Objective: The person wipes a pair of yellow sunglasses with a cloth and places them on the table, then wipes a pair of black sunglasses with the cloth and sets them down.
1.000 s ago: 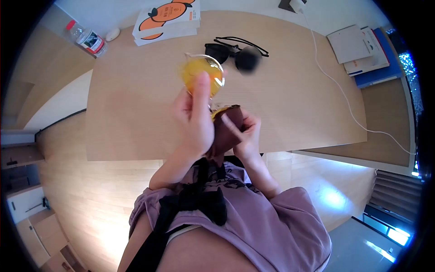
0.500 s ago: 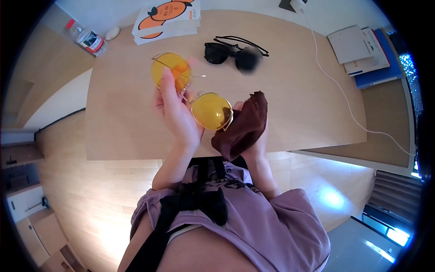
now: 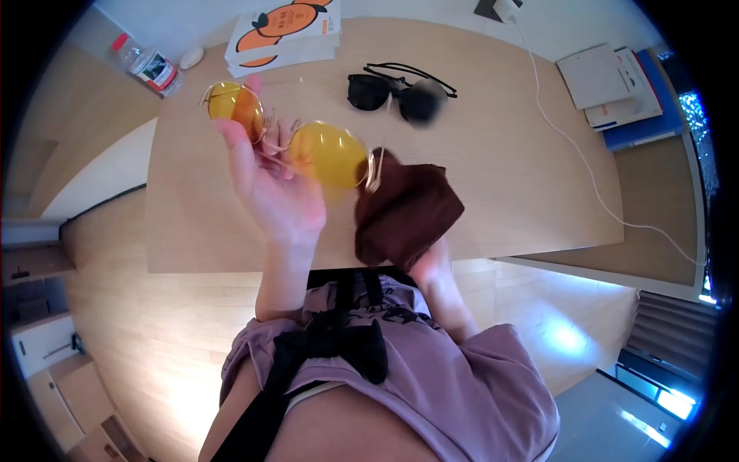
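Observation:
Yellow-tinted sunglasses (image 3: 329,154) with round lenses and a thin gold frame are held up above the desk. My left hand (image 3: 265,189) grips them near the left lens and the bridge, palm turned up. A dark brown cloth (image 3: 408,208) drapes over the fingers of my right hand (image 3: 433,262), just below the right lens. Its upper edge overlaps that lens in view; whether it touches the glass I cannot tell. The cloth hides the right fingers. Beyond them, black sunglasses (image 3: 371,92) lie on the desk with a blurred patch over one lens.
The wooden desk (image 3: 523,177) holds a stack of boxes printed with oranges (image 3: 286,35) at the back. A plastic bottle with a red cap (image 3: 150,65) stands at the back left. White cable (image 3: 553,127) runs down the right side, near papers and a blue folder (image 3: 643,123).
The left hand has moved left and up with the yellow sunglasses, turning them. The brown cloth now spreads wider over the right hand, its top edge lower.

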A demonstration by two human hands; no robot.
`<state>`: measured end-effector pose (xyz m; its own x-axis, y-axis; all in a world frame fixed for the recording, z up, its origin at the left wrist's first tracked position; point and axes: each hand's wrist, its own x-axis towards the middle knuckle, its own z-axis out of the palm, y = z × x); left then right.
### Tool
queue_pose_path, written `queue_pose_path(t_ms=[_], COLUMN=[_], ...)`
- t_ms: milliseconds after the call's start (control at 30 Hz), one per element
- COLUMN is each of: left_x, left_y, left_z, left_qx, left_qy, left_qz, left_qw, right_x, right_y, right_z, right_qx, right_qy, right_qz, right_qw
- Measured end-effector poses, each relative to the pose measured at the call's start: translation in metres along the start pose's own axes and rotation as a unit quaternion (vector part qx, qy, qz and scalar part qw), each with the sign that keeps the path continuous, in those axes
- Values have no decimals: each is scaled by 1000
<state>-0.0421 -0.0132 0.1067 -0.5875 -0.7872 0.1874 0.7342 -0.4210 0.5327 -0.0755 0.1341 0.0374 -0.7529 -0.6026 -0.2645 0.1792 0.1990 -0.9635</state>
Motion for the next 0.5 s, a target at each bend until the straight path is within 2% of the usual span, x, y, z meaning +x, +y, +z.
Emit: queue_pose_path(t_ms=[33,100,133,200,300,333,400,433,500], left_x=[0,-2,-4,-10,-17,-18,-18,-19,-28], left_y=[1,1,0,-3,-11,-13,-13,-13,-13], left_z=[-1,-4,-5,-12,-27,-35,-43,-42,-35], left_qx=[0,-42,-42,0,58,58,6,6,-40], left_qy=[0,-78,-80,0,-17,-16,-104,-103,-54], left_qz=[0,-37,-36,-54,-44,-45,-82,-81,-154], left_qw=[1000,995,995,999,997,997,991,991,986], right_x=[-6,-9,-9,-11,-12,-11,-12,-12,-7], right_y=[-1,-8,-15,-26,-23,-15,-18,-22,-19], right_z=[5,6,5,4,5,6,9,11,13], right_qx=[272,522,526,535,545,593,429,342,402], right_qy=[-68,-131,-122,-104,-85,-151,-135,-121,-115], right_qz=[10,18,32,62,94,74,12,-16,23], right_qw=[960,843,841,836,829,788,893,932,908])
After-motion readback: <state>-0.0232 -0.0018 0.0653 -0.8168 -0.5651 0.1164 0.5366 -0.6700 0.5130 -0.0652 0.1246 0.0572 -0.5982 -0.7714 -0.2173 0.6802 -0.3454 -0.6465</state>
